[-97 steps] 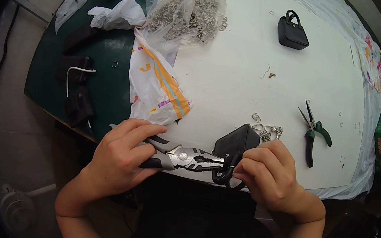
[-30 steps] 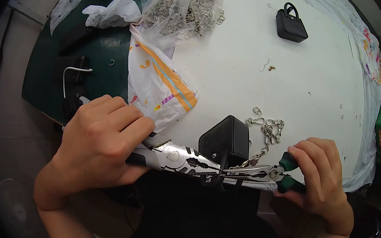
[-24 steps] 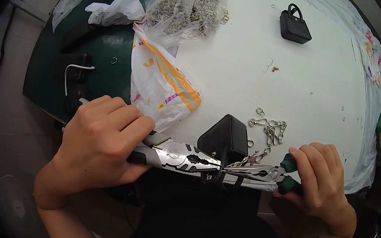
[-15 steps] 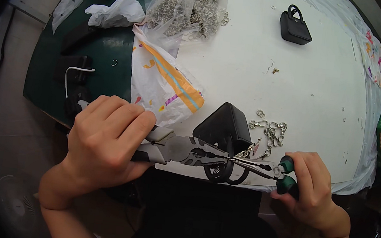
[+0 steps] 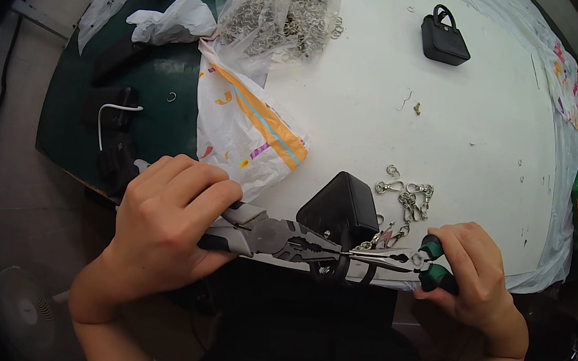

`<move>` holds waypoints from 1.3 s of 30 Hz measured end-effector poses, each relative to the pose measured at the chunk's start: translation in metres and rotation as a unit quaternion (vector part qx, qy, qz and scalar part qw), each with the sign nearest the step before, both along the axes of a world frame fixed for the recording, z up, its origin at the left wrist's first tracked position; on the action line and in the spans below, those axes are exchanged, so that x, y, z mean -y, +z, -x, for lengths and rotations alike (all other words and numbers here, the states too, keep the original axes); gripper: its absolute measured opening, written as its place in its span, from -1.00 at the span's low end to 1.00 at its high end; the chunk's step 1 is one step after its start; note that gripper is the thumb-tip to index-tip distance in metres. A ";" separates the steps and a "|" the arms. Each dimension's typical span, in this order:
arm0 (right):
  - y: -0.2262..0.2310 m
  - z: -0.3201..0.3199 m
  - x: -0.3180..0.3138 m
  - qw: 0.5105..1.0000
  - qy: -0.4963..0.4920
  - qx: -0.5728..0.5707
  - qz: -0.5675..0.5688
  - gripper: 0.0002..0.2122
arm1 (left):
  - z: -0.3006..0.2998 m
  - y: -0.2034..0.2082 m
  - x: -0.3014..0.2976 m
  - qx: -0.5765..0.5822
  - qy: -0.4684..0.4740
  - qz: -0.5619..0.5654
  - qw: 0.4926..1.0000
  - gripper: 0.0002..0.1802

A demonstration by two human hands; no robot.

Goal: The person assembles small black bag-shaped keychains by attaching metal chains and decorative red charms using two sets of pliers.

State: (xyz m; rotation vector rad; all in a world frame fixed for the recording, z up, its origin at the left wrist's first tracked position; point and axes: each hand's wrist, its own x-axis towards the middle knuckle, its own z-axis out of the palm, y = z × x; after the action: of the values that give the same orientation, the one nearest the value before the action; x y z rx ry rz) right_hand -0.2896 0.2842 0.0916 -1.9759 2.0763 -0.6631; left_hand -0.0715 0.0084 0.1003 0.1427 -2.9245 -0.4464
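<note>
The left hand (image 5: 165, 219) is closing all its fingers around the grey handles of the combination pliers (image 5: 282, 236); the right hand (image 5: 469, 271) is pinching the green grips of the thin pliers (image 5: 395, 255). The two noses are meeting at a chain link (image 5: 366, 245) beside the small black bag (image 5: 340, 205), seemingly so each tool braces against the other. Loose clasps (image 5: 408, 195) are lying just beyond. Farther off are sitting a printed bag (image 5: 252, 129), a clear sack of chain (image 5: 280, 13) and another black bag (image 5: 444, 37).
</note>
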 end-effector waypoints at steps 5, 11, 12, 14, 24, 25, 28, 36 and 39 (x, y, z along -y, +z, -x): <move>0.023 0.015 -0.025 0.998 -0.026 0.001 -0.055 -0.36 | -0.025 -0.043 -0.012 0.026 0.069 -0.044 0.996 -0.34; 0.008 0.011 -0.021 0.998 -0.030 0.002 -0.051 -0.39 | -0.035 -0.082 -0.031 -0.006 -0.016 -0.024 1.000 -0.40; 0.004 0.009 -0.018 0.998 -0.030 0.011 -0.046 -0.39 | -0.032 -0.080 -0.030 -0.002 -0.012 -0.048 0.999 -0.38; -0.001 0.005 -0.013 0.998 -0.032 0.038 -0.040 -0.41 | -0.022 -0.076 -0.032 0.006 -0.004 -0.097 0.995 -0.32; -0.044 0.033 -0.026 0.964 -0.148 0.217 -0.036 -0.52 | 0.027 -0.073 -0.049 -0.134 -0.026 -0.318 0.938 -0.44; -0.059 0.041 -0.036 0.958 -0.243 0.152 -0.010 -0.52 | 0.032 -0.067 -0.046 -0.128 -0.022 -0.346 0.929 -0.51; -0.088 0.060 -0.044 0.929 -0.346 -0.131 0.001 -0.53 | 0.036 -0.068 -0.038 -0.106 -0.021 -0.380 0.919 -0.51; -0.084 0.040 0.039 0.988 -0.131 0.057 0.064 -0.83 | 0.037 -0.054 -0.030 0.017 0.006 -0.443 0.896 -0.50; -0.090 0.051 0.057 0.987 -0.097 0.119 0.036 -0.88 | 0.034 -0.055 -0.024 0.014 -0.013 -0.421 0.907 -0.45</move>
State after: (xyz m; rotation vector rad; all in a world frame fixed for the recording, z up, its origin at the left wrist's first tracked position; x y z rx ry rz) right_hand -0.3402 0.2272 0.0013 -1.6461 2.1380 -0.9736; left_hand -0.1056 0.0327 0.0454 0.2166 -2.5366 -1.6800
